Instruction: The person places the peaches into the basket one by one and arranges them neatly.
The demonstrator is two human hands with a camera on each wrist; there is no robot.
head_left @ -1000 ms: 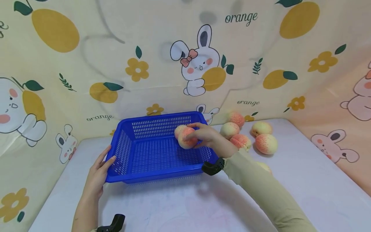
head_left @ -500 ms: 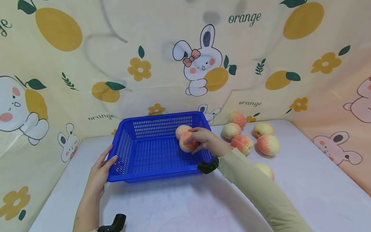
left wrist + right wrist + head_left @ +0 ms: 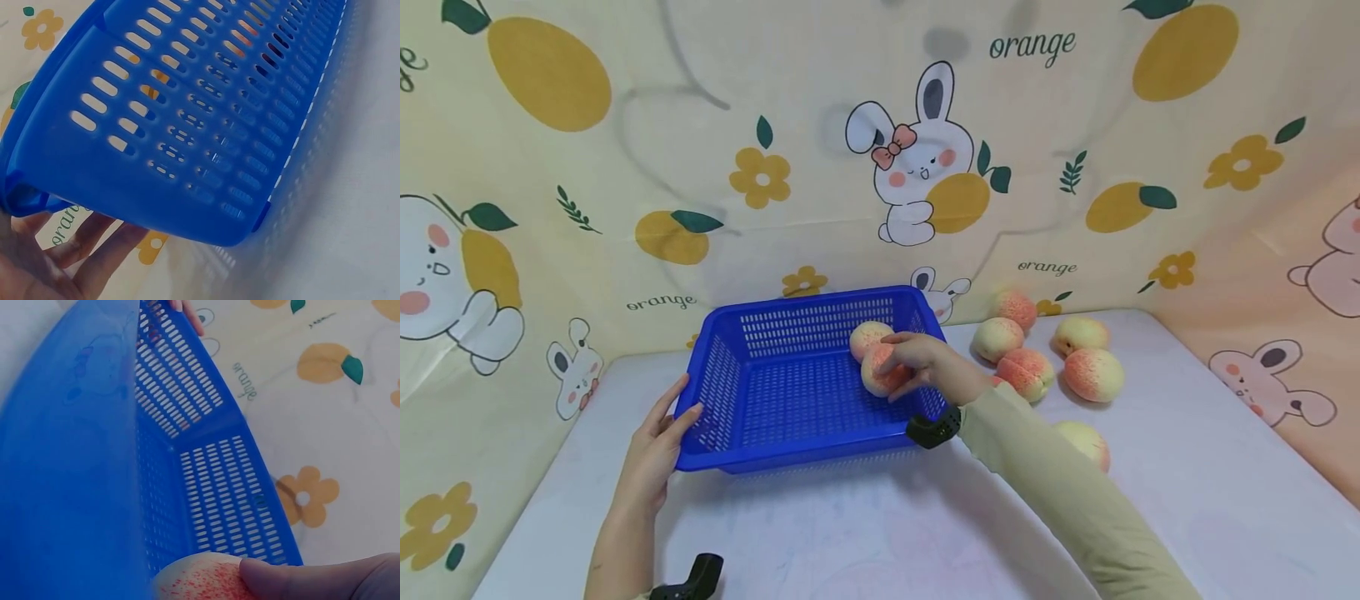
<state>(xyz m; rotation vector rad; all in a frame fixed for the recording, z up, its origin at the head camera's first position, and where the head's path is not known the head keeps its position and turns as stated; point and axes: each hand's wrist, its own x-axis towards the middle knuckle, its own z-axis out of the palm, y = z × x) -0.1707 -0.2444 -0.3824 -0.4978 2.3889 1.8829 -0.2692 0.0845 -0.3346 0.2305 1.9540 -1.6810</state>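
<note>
In the head view a blue plastic basket with slotted walls is raised at a tilt above the table. My left hand grips its left rim, thumb over the edge; in the left wrist view the fingers pass under the rim. My right hand reaches over the basket's right end and holds a red-and-cream peach low inside it. Behind that lies a paler peach, also in the basket. The right wrist view shows my thumb against the held peach.
Several peaches lie on the white table right of the basket, among them a red one and a red-and-yellow one. Another peach is partly hidden by my right sleeve. A printed cloth hangs behind.
My right hand has moved slightly left and lower with the peach, uncovering more of the paler peach behind. The left hand and the basket hold their place.
</note>
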